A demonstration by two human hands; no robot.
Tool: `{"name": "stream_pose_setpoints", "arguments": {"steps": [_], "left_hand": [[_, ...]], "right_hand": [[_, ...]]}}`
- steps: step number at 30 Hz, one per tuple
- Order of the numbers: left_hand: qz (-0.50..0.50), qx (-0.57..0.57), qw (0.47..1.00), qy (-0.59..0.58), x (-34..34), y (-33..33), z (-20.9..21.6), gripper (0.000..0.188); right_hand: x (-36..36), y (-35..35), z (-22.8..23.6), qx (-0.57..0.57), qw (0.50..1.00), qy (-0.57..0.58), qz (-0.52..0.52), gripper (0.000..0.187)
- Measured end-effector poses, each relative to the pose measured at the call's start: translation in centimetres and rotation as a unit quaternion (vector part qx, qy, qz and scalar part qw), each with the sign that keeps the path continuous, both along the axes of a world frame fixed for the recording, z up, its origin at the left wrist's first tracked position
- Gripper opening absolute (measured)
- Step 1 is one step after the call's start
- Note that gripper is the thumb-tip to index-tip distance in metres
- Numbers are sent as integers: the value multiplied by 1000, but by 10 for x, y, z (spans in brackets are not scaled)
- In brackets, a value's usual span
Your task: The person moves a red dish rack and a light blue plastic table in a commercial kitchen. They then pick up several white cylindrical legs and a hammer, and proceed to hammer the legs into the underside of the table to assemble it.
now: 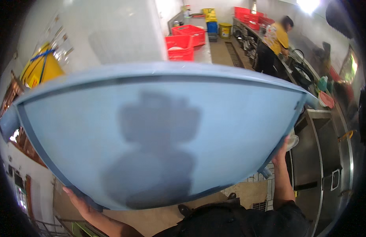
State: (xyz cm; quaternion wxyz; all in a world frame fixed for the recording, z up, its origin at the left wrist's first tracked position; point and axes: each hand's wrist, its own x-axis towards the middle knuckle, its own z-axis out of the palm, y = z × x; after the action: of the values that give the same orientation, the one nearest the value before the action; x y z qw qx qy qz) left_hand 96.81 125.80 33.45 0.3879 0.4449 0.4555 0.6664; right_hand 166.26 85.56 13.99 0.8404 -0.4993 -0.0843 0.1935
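Observation:
A broad light-blue panel (238,126) with a raised rim and short round stubs at its corners fills the middle of the view. It looks like a shelf or tabletop, but its exact kind is unclear. A dark shadow lies across its face. My left hand (78,200) grips its lower left edge, and my right hand (281,152) clasps its right edge. The panel is held up in front of me, above the floor. Most of the fingers on both hands are hidden by its edges.
A person (275,43) in a yellow top works at the sink counter (336,118) on the right. Red crates (189,34) stand on a counter farther off. Buckets (225,31) sit at the back. At left is a yellow container (43,67). A floor drain (258,206) lies near my feet.

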Motion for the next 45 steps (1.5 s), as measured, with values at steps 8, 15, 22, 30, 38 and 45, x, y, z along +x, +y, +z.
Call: {"name": "stream_pose_setpoints", "arguments": {"steps": [8, 15, 22, 30, 38, 45], "left_hand": [[-173, 116, 977, 49, 282, -13, 146, 76], [-80, 180, 967, 164, 492, -26, 213, 73], [-80, 230, 951, 192, 714, 55, 278, 77], [-6, 237, 943, 234, 895, 163, 289, 91], [67, 204, 947, 239, 1010, 282, 334, 87], [162, 188, 933, 261, 1104, 343, 381, 87]], "right_hand": [[137, -121, -37, 74, 993, 59, -76, 111], [258, -43, -97, 200, 967, 157, -14, 104], [421, 78, -81, 220, 949, 215, -68, 98], [625, 194, -73, 144, 960, 239, -10, 125], [889, 411, -42, 173, 950, 212, 152, 125], [1084, 571, 20, 184, 936, 199, 223, 111]]}}
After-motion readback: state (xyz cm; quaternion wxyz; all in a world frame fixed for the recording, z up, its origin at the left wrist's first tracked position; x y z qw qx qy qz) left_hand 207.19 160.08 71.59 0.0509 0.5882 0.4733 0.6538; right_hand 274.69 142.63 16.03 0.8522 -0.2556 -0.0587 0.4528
